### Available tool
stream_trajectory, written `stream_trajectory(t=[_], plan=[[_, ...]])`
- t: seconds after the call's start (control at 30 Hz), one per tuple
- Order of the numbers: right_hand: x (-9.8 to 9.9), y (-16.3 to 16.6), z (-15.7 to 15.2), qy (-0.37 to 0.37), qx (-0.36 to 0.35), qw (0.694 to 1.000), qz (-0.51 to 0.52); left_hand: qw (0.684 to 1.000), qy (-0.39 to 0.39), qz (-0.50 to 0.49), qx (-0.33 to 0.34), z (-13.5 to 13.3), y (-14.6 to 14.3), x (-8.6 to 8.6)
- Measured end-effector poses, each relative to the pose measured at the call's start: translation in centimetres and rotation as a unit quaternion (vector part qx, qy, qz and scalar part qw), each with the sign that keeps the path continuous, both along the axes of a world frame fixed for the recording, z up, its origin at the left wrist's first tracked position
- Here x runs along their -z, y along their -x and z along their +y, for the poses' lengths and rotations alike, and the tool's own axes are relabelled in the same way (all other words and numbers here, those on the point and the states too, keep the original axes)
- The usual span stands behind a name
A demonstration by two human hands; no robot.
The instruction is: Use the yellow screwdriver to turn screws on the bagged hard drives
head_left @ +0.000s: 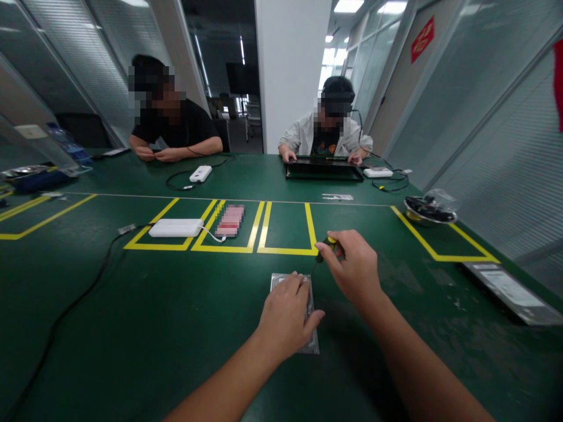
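A silver hard drive lies on the green table in front of me, largely covered by my left hand. That hand holds it down from above, fingers across its far part and thumb over the right edge. In my right hand is a screwdriver with a dark green and yellow handle, pinched between thumb and fingers. Its thin shaft slants down to the drive's far right corner. Whether the tip sits in a screw is too small to tell.
Yellow tape marks boxes on the green table. A white power bank is cabled to a phone. Rightward are a metal bowl of dark parts and a flat silver device. Two people sit opposite; one holds a black frame.
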State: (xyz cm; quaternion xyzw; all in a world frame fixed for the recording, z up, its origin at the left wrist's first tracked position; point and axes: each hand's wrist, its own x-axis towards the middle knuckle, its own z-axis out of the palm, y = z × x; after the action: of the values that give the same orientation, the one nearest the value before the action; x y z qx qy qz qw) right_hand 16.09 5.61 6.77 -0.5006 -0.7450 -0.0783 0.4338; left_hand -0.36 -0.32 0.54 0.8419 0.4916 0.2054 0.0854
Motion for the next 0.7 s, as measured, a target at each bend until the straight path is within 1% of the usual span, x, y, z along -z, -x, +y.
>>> stream_trajectory(t=[0.1, 0.3, 0.43, 0.6, 0.7], plan=[[-0.29, 0.07, -0.12, 0.013, -0.017, 1.0, -0.002, 1.0, 0.008, 0.004, 0.001, -0.36, -0.11, 0.15], [-0.77, 0.12, -0.36, 0.034, -0.088, 0.995, 0.034, 1.0, 0.02, 0.007, 0.001, -0.49, -0.16, 0.36], [-0.65, 0.13, -0.33, 0.03, -0.07, 0.996, 0.048, 1.0, 0.012, 0.002, 0.002, -0.46, -0.14, 0.3], [-0.76, 0.1, -0.3, 0.02, -0.103, 0.993, 0.045, 1.0, 0.01, 0.004, 0.002, -0.51, -0.19, 0.27], [-0.92, 0.1, -0.34, 0.019, -0.101, 0.993, 0.051, 1.0, 0.006, 0.002, 0.002, -0.52, -0.19, 0.29]])
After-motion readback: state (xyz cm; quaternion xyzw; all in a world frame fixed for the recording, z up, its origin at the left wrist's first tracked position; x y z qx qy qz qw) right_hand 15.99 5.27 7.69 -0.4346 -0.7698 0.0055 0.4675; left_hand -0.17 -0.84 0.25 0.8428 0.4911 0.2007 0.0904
